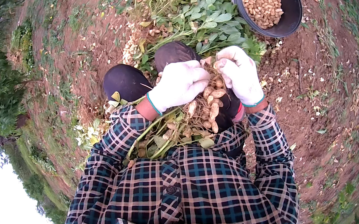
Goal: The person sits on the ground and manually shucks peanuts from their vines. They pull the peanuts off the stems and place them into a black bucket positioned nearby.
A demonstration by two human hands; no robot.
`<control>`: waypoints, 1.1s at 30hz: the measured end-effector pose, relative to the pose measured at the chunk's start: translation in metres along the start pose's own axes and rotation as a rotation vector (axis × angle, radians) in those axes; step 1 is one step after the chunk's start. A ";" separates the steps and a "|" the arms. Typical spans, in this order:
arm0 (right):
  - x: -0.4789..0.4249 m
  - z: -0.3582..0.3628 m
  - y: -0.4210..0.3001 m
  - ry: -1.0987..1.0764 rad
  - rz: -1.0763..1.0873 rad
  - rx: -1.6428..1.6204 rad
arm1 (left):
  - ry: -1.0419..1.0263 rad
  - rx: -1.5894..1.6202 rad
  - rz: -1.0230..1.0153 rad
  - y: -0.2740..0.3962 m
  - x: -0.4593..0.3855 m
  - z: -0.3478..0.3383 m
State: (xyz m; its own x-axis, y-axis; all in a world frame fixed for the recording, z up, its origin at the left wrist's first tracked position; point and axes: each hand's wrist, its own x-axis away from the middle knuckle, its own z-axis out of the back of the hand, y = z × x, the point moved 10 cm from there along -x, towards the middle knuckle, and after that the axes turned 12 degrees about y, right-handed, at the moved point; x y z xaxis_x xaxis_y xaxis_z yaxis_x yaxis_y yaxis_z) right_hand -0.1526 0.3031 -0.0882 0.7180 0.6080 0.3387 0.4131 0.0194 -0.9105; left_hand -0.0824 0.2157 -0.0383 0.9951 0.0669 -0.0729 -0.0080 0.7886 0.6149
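White gloves with teal cuffs cover both hands. My left hand (182,84) is closed around the root end of a pulled peanut plant (169,134), whose stems and leaves lie across my lap. Several tan peanut pods (214,108) hang in its roots, just right of that hand. My right hand (240,74) curls in at the upper edge of the pods, thumb and fingers pinched at what looks like a pod; the fingertips partly hide it. Above and to the right, a black bucket (293,16) holds loose picked peanuts (261,6).
A heap of green peanut plants (211,16) lies ahead, left of the bucket. More pods (130,47) show along its left side. My dark-covered knees (126,82) are bent beneath my hands. Reddish soil (310,76) with scattered leaves and weeds surrounds me.
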 end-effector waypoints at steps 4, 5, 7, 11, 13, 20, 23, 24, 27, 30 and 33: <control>-0.020 -0.011 0.014 -0.345 -0.023 -1.038 | 0.062 0.326 0.168 -0.028 0.000 0.002; -0.020 0.001 0.019 -0.288 0.012 -1.036 | 0.099 0.419 0.224 -0.034 0.003 0.002; -0.009 0.004 0.001 -0.199 0.062 -1.040 | 0.121 0.407 0.284 -0.040 0.008 0.006; 0.008 0.040 0.008 -0.101 0.106 -0.969 | 0.155 0.480 0.316 -0.041 0.013 0.010; 0.024 0.052 0.008 -0.005 0.109 -0.782 | 0.164 0.491 0.300 -0.042 0.014 0.010; 0.025 0.005 -0.037 0.008 0.228 0.503 | 0.079 0.571 0.263 -0.032 0.008 0.003; 0.018 -0.019 -0.049 -0.039 0.475 0.653 | 0.057 0.548 0.226 -0.029 0.006 0.003; 0.015 -0.023 -0.049 -0.065 0.513 0.647 | 0.038 0.561 0.249 -0.032 0.007 0.000; 0.011 -0.033 -0.048 -0.123 0.593 0.735 | 0.038 0.464 0.101 -0.017 0.003 0.003; 0.007 -0.037 -0.041 -0.218 0.557 0.769 | 0.084 0.297 0.018 -0.008 0.001 0.000; -0.004 -0.030 -0.036 -0.362 0.380 0.474 | 0.067 0.393 0.012 -0.014 0.003 -0.003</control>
State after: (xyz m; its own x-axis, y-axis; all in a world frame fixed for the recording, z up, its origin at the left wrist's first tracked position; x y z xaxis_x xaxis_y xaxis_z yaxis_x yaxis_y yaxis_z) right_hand -0.1538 0.2760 -0.0502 0.4987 0.8654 -0.0479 -0.1764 0.0472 -0.9832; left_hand -0.0792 0.2066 -0.0493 0.9864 0.1246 -0.1072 0.0320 0.4943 0.8687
